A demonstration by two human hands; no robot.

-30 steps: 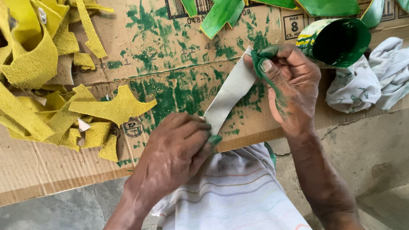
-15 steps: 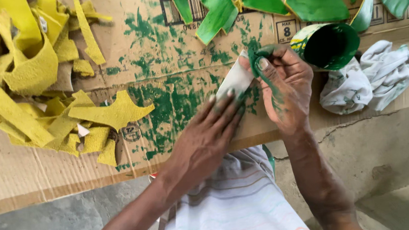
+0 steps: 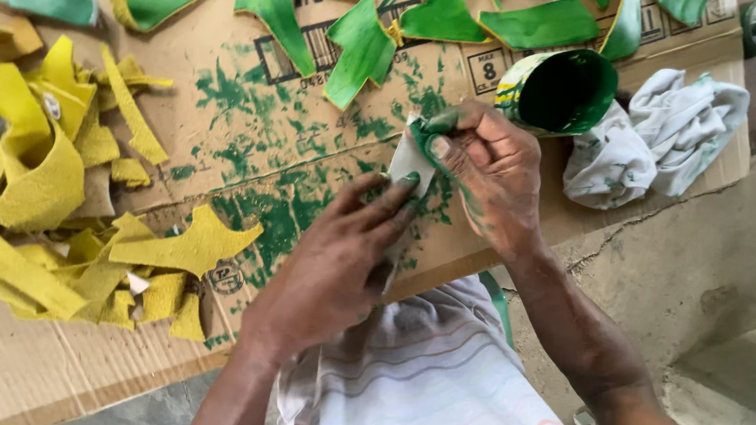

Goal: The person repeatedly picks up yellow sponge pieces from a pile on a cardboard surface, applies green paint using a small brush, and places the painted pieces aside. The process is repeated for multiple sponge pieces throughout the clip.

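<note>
my left hand [image 3: 327, 263] and right hand [image 3: 485, 174] pinch the pale strip [image 3: 408, 159] together; i judge wet fingers could slip, or my right hand could tip the green paint can [image 3: 561, 93] just beside it.

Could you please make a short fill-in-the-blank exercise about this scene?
1. Both hands, left and right, hold one pale ____.
2. The scraps heaped on the left are ____.
3. The can lies tipped, its inside coloured ____.
4. Beside the can lies a crumpled white ____.

Missing words: strip; yellow; green; cloth
</note>
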